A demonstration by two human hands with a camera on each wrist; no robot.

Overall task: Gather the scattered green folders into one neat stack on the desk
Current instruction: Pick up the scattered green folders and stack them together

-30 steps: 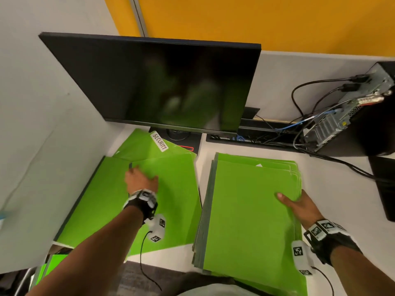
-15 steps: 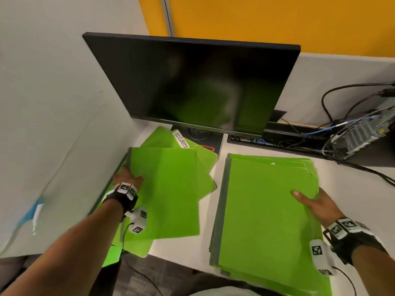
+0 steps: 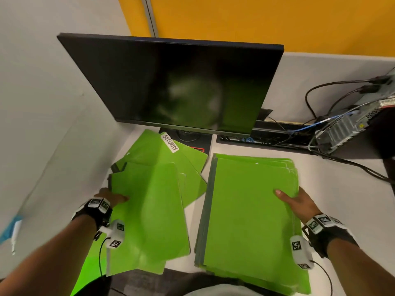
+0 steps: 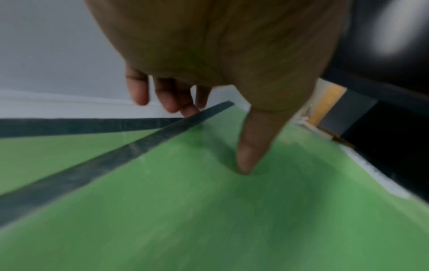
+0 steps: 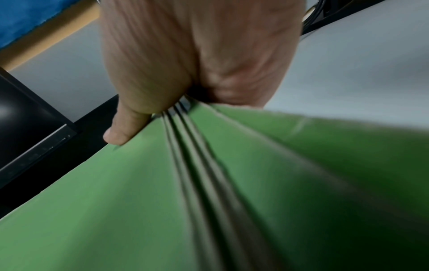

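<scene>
The left hand (image 3: 111, 198) sits at the lower left of the head view, pinching the left edge of the top green folder (image 3: 149, 212) of a loose pile: in the left wrist view the thumb (image 4: 249, 146) presses on the green cover while the fingers (image 4: 171, 97) curl under the dark spine edge. Beneath it, more folders fan out at different angles toward the upper middle of the frame, one bearing a white label reading "SECURITY" (image 3: 170, 142).

To the right of that pile, apart from it across a strip of white worktop (image 3: 333, 182), lies the squared stack of green folders (image 3: 250, 214), its near end overhanging the worktop's front edge. The right hand (image 3: 299, 202) grips this stack at its right edge, thumb (image 5: 125, 126) on top and the other fingers hidden below; the right wrist view shows several folder edges bunched in the grasp.

A dark monitor (image 3: 171, 82) stands behind both piles, and cables (image 3: 316, 116) run to a computer case (image 3: 350, 124) at the upper right.
</scene>
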